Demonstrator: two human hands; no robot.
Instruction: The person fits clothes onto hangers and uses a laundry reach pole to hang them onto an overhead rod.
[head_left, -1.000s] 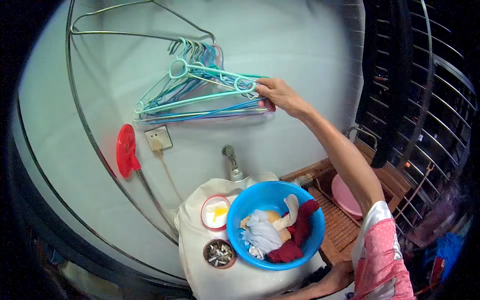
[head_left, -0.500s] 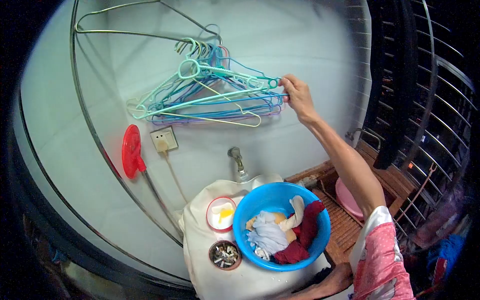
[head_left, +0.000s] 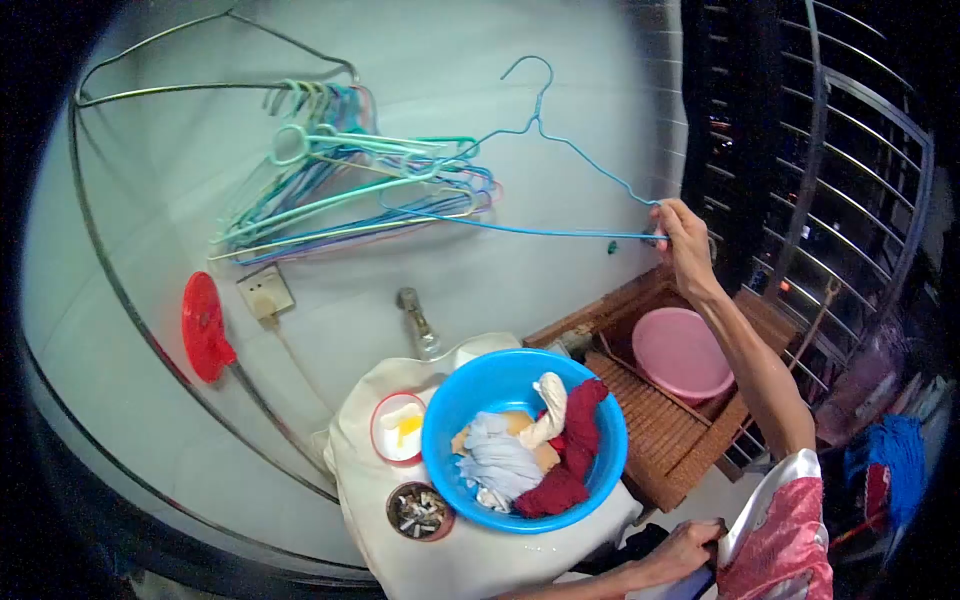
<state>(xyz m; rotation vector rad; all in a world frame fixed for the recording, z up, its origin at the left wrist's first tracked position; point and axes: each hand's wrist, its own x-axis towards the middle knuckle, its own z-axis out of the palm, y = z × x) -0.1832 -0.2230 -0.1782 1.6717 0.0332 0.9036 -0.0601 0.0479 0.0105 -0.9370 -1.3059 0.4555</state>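
Here, the blue hanger (head_left: pixel 540 233) extends left of the right-hand grip (head_left: pixel 686 248) pinching its corner.

No legible text, labels, numbers

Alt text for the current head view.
Right hand gripping one corner of an unhooked blue wire hanger; a bunch of hangers hangs to the left against a pale wall. Below, a blue basin holds crumpled clothes beside a red-rimmed dish and a round container of cigarette butts.
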